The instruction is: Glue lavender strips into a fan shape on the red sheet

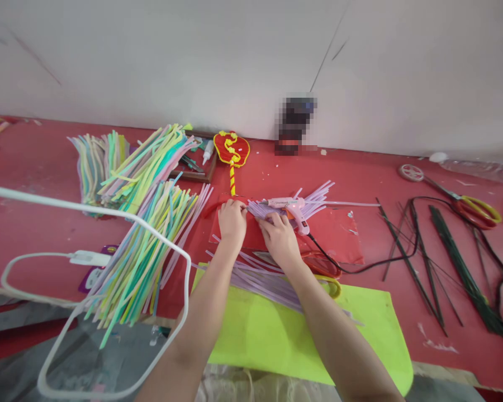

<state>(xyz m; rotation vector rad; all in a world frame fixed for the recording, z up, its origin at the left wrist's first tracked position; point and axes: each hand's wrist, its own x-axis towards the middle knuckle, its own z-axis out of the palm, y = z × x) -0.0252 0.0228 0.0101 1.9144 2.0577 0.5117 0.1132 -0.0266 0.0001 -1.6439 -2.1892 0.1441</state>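
Observation:
My left hand (232, 221) and my right hand (280, 239) rest close together on a red sheet (339, 234) in the middle of the red table. Both have fingers curled and pinch lilac pipe-cleaner strips (260, 211) that fan out to the right. A pink glue gun (292, 210) lies just beyond my right hand's fingers, its black cord (360, 269) trailing right. More lilac strips (260, 279) lie under my wrists. A red and yellow fan-shaped ornament (232, 149) lies beyond my left hand.
Bundles of pastel strips (142, 245) are piled at left, with a white cable (88, 258) looping over them. A lime green sheet (276, 335) lies at the near edge. Green wire stems (456, 268) and yellow-handled scissors (473, 207) are at right. Red-handled scissors (324, 265) sit by my right wrist.

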